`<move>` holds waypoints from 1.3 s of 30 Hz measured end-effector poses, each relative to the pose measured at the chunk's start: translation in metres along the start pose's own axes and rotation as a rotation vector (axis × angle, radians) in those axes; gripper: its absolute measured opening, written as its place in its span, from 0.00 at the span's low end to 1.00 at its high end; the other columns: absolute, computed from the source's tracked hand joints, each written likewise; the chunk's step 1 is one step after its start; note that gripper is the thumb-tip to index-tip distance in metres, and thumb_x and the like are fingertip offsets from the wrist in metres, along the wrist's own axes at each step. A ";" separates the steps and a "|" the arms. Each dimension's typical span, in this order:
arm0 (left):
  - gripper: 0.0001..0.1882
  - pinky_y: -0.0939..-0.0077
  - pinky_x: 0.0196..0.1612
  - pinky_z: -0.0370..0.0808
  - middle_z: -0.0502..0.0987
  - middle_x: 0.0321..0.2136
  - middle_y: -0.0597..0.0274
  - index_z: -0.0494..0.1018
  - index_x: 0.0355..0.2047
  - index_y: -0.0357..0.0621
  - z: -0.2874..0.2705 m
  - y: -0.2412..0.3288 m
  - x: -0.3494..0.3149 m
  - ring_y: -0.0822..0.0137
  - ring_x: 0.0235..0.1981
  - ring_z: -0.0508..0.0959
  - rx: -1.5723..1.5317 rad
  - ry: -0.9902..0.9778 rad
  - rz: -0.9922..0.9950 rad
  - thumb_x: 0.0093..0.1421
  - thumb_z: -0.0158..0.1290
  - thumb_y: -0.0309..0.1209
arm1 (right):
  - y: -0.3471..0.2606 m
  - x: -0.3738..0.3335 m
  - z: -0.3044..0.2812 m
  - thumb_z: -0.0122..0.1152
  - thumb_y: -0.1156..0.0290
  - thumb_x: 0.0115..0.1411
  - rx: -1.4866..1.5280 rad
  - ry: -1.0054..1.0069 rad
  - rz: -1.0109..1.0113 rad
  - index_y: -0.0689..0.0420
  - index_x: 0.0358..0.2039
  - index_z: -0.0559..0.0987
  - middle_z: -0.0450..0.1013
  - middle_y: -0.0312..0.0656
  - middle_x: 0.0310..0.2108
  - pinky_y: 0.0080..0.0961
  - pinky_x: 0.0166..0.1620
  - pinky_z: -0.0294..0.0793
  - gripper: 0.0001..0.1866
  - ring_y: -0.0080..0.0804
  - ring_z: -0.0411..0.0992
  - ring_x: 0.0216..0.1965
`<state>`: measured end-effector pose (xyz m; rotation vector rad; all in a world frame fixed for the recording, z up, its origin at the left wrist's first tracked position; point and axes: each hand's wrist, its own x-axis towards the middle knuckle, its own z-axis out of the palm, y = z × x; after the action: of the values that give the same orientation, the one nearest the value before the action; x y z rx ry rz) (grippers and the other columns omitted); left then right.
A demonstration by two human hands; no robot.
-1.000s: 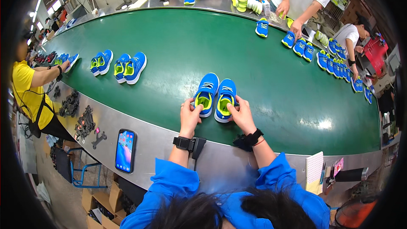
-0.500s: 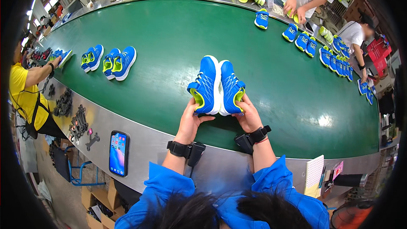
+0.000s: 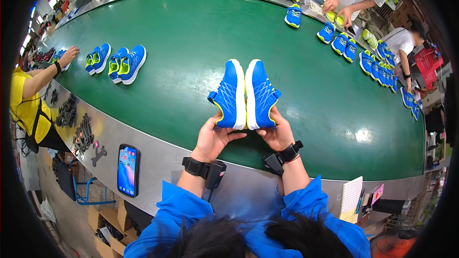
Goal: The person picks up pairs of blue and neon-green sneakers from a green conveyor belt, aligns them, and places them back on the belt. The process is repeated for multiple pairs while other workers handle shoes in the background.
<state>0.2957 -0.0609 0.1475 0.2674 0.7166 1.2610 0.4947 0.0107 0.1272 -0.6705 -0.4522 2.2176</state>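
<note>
Two blue sneakers with white soles and lime linings are held side by side above the green belt, toes pointing away from me and soles facing each other. My left hand (image 3: 213,136) is closed round the heel of the left sneaker (image 3: 227,96). My right hand (image 3: 279,134) grips the right sneaker (image 3: 260,96) by its heel. The soles sit close together near the heels and slightly apart at the toes. Most of my fingers are hidden behind the shoes. Each wrist wears a black strap with a small black box.
More blue sneakers (image 3: 128,64) stand on the belt (image 3: 201,33) to the left. Along the far right edge runs another row of sneakers (image 3: 375,69), with co-workers behind it. A phone (image 3: 127,169) and black parts (image 3: 84,134) lie on the metal edge. A notepad (image 3: 351,196) is at right.
Both sneakers have turned in my hands, so their outer sides show more and the linings less. The co-worker in yellow has let go of a sneaker at the left.
</note>
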 end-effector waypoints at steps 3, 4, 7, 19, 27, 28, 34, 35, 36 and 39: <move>0.22 0.49 0.51 0.75 0.75 0.48 0.52 0.64 0.56 0.41 0.006 0.002 -0.003 0.51 0.48 0.77 -0.009 0.031 0.019 0.66 0.36 0.37 | 0.000 -0.001 0.004 0.42 0.68 0.67 -0.018 -0.017 -0.002 0.46 0.65 0.60 0.72 0.34 0.47 0.21 0.26 0.72 0.24 0.24 0.73 0.36; 0.23 0.49 0.50 0.76 0.75 0.49 0.52 0.63 0.57 0.41 0.007 0.003 -0.003 0.51 0.49 0.76 -0.001 0.045 0.030 0.65 0.36 0.37 | -0.001 -0.002 0.004 0.42 0.69 0.67 -0.043 -0.011 -0.015 0.46 0.65 0.60 0.72 0.34 0.47 0.22 0.26 0.73 0.25 0.24 0.73 0.36; 0.24 0.48 0.50 0.76 0.72 0.51 0.55 0.60 0.60 0.43 0.011 0.005 -0.004 0.54 0.51 0.75 0.043 0.086 0.079 0.64 0.36 0.34 | -0.005 -0.003 0.001 0.42 0.70 0.65 -0.124 0.033 -0.069 0.46 0.64 0.60 0.72 0.35 0.47 0.24 0.25 0.74 0.26 0.27 0.74 0.36; 0.33 0.71 0.50 0.76 0.63 0.52 0.61 0.65 0.61 0.51 0.005 0.010 -0.006 0.67 0.52 0.67 1.025 0.503 0.728 0.52 0.47 0.20 | -0.008 -0.001 -0.001 0.56 0.86 0.44 -0.729 0.195 -0.695 0.49 0.54 0.77 0.64 0.38 0.57 0.24 0.50 0.74 0.33 0.30 0.64 0.58; 0.35 0.67 0.50 0.71 0.58 0.50 0.56 0.71 0.55 0.57 0.007 0.004 -0.003 0.57 0.52 0.64 1.278 0.590 0.773 0.45 0.61 0.19 | 0.001 0.005 0.000 0.66 0.79 0.44 -1.201 0.357 -0.820 0.49 0.50 0.79 0.67 0.41 0.57 0.31 0.56 0.69 0.28 0.36 0.64 0.56; 0.34 0.65 0.52 0.69 0.59 0.50 0.56 0.71 0.55 0.56 0.007 0.003 -0.003 0.56 0.52 0.64 1.372 0.594 0.750 0.45 0.62 0.20 | 0.002 0.005 0.003 0.67 0.78 0.44 -1.277 0.363 -0.789 0.49 0.50 0.79 0.67 0.42 0.57 0.32 0.57 0.67 0.28 0.38 0.64 0.56; 0.44 0.61 0.56 0.65 0.60 0.50 0.50 0.62 0.60 0.49 0.007 0.004 -0.001 0.51 0.52 0.64 1.422 0.685 0.735 0.41 0.66 0.22 | 0.004 0.004 0.004 0.74 0.67 0.43 -1.280 0.436 -0.671 0.54 0.61 0.66 0.68 0.46 0.54 0.38 0.58 0.64 0.43 0.44 0.63 0.57; 0.45 0.61 0.55 0.66 0.60 0.50 0.50 0.60 0.61 0.47 0.005 0.003 -0.001 0.51 0.52 0.64 1.407 0.707 0.726 0.41 0.66 0.22 | 0.007 0.006 -0.002 0.75 0.66 0.43 -1.285 0.448 -0.659 0.55 0.62 0.64 0.68 0.47 0.54 0.38 0.58 0.65 0.45 0.44 0.63 0.57; 0.45 0.62 0.55 0.66 0.60 0.50 0.50 0.59 0.61 0.46 0.003 0.003 -0.001 0.51 0.52 0.65 1.392 0.727 0.717 0.41 0.66 0.23 | 0.008 0.007 -0.006 0.76 0.64 0.43 -1.289 0.461 -0.647 0.55 0.63 0.62 0.68 0.49 0.53 0.38 0.58 0.65 0.47 0.44 0.62 0.57; 0.44 0.61 0.53 0.68 0.60 0.50 0.49 0.60 0.59 0.46 0.000 0.004 -0.001 0.51 0.50 0.67 1.347 0.765 0.670 0.40 0.67 0.24 | 0.010 0.008 -0.010 0.77 0.62 0.43 -1.272 0.443 -0.586 0.57 0.63 0.61 0.68 0.51 0.51 0.37 0.57 0.66 0.48 0.42 0.64 0.56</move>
<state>0.2926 -0.0608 0.1502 1.2287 2.2396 1.2962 0.4904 0.0114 0.1119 -1.3773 -1.5923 0.9798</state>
